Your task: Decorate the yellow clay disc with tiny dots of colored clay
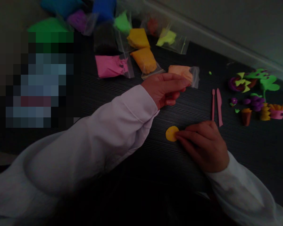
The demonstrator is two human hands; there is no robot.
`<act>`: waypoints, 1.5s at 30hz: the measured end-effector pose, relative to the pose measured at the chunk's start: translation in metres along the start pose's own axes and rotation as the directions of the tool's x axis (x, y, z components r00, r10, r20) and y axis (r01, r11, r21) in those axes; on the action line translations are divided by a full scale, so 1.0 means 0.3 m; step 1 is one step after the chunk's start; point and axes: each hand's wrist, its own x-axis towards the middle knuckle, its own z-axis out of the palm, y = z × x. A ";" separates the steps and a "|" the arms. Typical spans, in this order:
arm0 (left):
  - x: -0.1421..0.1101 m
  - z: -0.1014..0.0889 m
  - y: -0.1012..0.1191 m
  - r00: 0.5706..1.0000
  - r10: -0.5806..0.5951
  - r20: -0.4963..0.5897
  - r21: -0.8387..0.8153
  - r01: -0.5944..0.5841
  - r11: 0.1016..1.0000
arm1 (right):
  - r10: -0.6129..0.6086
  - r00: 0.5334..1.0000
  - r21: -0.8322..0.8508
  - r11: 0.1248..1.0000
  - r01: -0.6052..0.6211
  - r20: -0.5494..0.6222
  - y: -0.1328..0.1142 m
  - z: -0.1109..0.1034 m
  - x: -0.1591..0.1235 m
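Over the dark table (136, 131), my right hand (206, 146) pinches the yellow disc (171, 133) by its edge; at the peach packet (176, 69), my left hand (165, 88) curls, whether gripping I can't tell.

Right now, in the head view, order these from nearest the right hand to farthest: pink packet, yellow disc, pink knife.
1. Yellow disc, pinched by the right hand.
2. Pink knife, just beyond the hand.
3. Pink packet, far left.

Dim throughout, blocky pixelation at left.
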 end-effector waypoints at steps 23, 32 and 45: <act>-0.001 -0.002 0.002 0.990 0.079 0.119 0.001 -0.079 0.997 | 0.011 1.000 -0.080 0.997 -0.013 -0.015 0.007 -0.030 -0.023; 0.000 -0.004 0.001 0.989 0.078 0.124 0.005 -0.079 0.997 | -0.047 0.999 -0.194 0.980 0.049 0.011 -0.003 -0.027 -0.024; -0.001 -0.002 0.003 0.989 0.074 0.127 0.017 -0.077 0.997 | -0.058 0.998 -0.222 0.973 0.062 0.027 -0.003 -0.024 -0.028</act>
